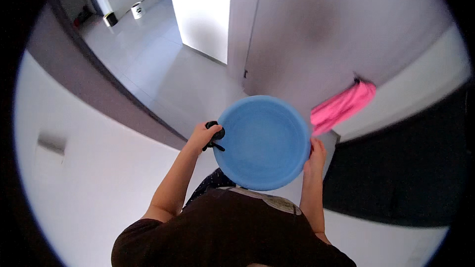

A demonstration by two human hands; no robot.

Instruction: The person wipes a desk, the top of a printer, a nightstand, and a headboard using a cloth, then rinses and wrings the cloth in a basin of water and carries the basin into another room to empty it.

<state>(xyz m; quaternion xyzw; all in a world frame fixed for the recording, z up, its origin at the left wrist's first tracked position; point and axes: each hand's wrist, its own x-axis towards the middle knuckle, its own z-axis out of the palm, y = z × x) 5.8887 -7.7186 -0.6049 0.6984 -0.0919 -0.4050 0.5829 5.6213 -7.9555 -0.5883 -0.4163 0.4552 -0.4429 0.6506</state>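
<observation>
A round blue plastic basin (262, 141) is held level in front of my waist, and nothing shows inside it. My left hand (202, 136) is closed at the basin's left rim. In that same hand is a small black object (215, 131) with a rounded top and a thin prong; its kind is unclear. On the opposite side, my right hand (315, 154) grips the right rim, its fingers partly hidden behind the basin wall.
A pink cloth (344, 106) hangs from a dark fitting beyond the basin's right side. Ahead stands a grey door (307, 29). A doorway at the left opens onto a tiled floor (148, 44) with a white bin (137, 11). A large black panel (396, 178) lies to the right.
</observation>
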